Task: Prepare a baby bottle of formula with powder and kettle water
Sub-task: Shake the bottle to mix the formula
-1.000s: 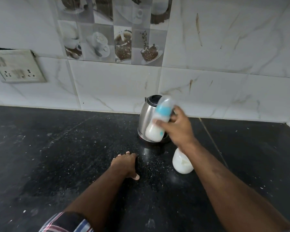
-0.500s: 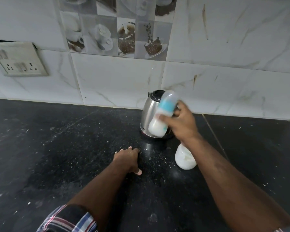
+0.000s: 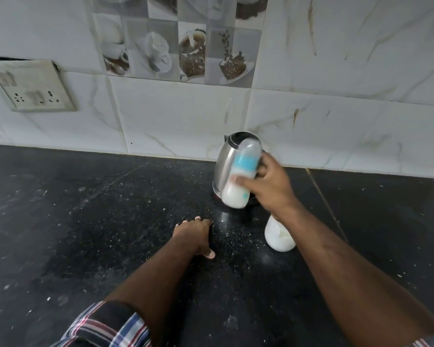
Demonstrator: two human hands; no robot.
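The capped clear baby bottle with a blue band and white milk [image 3: 241,176] is held above the black speckled stone counter [image 3: 85,221], its long axis tilted, cap end up and to the right, base down-left. The right hand [image 3: 268,186] grips it, fingers curled round its middle. Just behind stands the steel electric kettle [image 3: 226,161]. A white container of powder [image 3: 278,236] sits under the right forearm. The left hand [image 3: 194,235] rests on the counter, fingers bent, grasping nothing.
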